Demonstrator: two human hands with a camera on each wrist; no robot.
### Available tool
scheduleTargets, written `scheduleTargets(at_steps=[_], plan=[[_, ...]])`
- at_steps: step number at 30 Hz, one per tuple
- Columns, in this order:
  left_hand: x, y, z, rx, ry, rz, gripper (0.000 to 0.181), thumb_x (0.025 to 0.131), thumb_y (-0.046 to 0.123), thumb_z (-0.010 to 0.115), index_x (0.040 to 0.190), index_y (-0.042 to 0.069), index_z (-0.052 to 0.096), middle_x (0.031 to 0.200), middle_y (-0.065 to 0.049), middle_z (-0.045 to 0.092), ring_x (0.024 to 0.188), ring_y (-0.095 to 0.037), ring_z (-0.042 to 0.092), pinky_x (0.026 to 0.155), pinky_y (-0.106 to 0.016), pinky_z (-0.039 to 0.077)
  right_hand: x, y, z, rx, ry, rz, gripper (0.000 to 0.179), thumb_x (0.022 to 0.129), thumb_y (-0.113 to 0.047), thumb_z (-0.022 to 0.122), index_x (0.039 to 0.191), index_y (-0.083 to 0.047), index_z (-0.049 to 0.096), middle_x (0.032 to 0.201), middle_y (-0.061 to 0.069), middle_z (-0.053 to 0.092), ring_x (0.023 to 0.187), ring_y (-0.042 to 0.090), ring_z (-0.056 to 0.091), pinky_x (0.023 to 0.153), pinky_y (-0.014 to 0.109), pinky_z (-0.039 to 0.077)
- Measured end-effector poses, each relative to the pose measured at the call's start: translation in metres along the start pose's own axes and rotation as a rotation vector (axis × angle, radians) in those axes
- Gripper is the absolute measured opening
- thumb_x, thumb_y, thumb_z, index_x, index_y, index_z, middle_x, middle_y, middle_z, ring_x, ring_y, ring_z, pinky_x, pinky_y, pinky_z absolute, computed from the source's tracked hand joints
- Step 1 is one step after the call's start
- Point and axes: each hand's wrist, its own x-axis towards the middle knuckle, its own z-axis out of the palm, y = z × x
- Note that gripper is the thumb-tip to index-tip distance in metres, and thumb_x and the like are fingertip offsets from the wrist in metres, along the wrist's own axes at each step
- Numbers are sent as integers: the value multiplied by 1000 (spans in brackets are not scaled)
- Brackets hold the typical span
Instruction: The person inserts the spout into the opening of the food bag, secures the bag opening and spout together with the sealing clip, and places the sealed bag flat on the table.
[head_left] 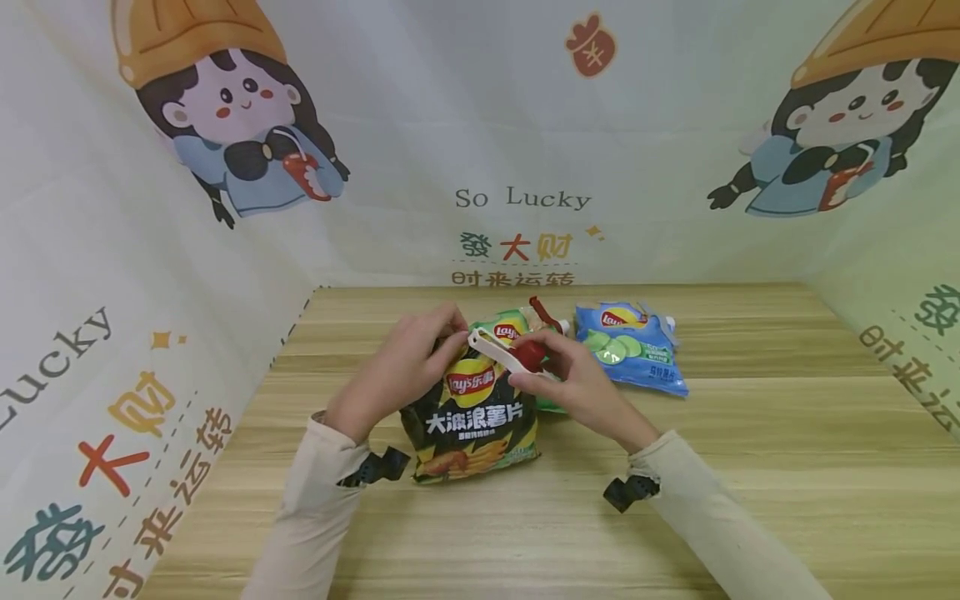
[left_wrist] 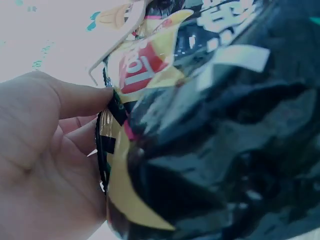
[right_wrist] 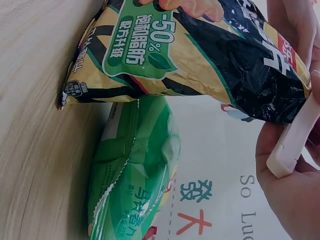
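A black Lay's chip bag (head_left: 476, 442) stands on the table, its printed front toward me. My left hand (head_left: 401, 367) pinches the bag's top edge at the left corner; in the left wrist view the thumb (left_wrist: 85, 97) presses on the crimped seam. My right hand (head_left: 585, 387) grips a white bag clip (head_left: 498, 350) with a red part. The clip lies along the top of the bag, its long white arm angled away from the red part. In the right wrist view the clip (right_wrist: 292, 142) sits right at the bag's top edge.
Behind the black bag stands a green Lay's bag (right_wrist: 135, 165), partly hidden, with a red and white clip (head_left: 547, 315) at its top. To its right lies a blue Lay's bag (head_left: 633, 346) with a white clip end (head_left: 670, 322) showing. Printed cloth (head_left: 405, 142) walls surround the wooden table (head_left: 750, 467).
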Motion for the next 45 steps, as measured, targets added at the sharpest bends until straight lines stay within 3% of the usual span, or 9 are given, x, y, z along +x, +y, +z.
scheduleTargets(at_steps=[5, 9, 14, 18, 21, 30, 45], plan=[[3, 2, 6, -63, -51, -11, 5, 101, 10, 57, 98, 7, 56, 86, -5, 72, 59, -9, 53, 53, -25, 45, -1, -1, -1, -5, 2, 0, 39, 92, -15, 73, 127, -7, 59, 114, 12, 62, 99, 25, 64, 84, 35, 55], [3, 3, 9, -109, -80, -9, 6, 101, 7, 52, 108, 8, 53, 71, -1, 67, 47, -8, 41, 46, -24, 36, -1, -3, -2, -4, -7, -3, 37, 92, -16, 72, 127, -9, 59, 116, 12, 62, 100, 24, 64, 85, 35, 55], [1, 2, 7, -125, -119, 7, 23, 98, 9, 50, 118, 10, 61, 82, 1, 66, 60, -9, 52, 54, -27, 47, 0, -4, -1, 6, -9, -26, 35, 92, -12, 73, 124, -8, 61, 115, 12, 62, 99, 24, 64, 84, 34, 55], [1, 3, 7, -140, -138, 23, 18, 101, 23, 56, 111, 11, 66, 93, 1, 68, 76, -12, 60, 64, -29, 53, 0, -5, -1, 11, -14, -41, 33, 91, -10, 73, 122, -9, 62, 113, 10, 62, 98, 24, 64, 84, 33, 55], [2, 4, 8, -148, -129, 30, 21, 102, 30, 59, 106, 12, 68, 91, 2, 67, 73, -12, 61, 63, -29, 54, -2, -6, -2, 3, -30, -35, 33, 91, -11, 74, 121, -10, 62, 112, 9, 62, 97, 24, 65, 83, 34, 55], [0, 3, 5, -202, -134, 71, 13, 99, 25, 63, 100, 14, 69, 89, 4, 67, 75, -12, 60, 63, -29, 54, -4, -18, -12, -91, -134, 22, 38, 89, -21, 77, 123, -15, 60, 113, 3, 62, 99, 21, 63, 91, 43, 52], [1, 2, 3, -288, -217, 154, 16, 99, 17, 63, 83, 16, 60, 78, 5, 58, 74, -13, 56, 65, -29, 50, -9, -26, -11, -185, -189, -90, 29, 92, -19, 74, 118, -17, 62, 109, 0, 61, 94, 18, 60, 81, 34, 54]])
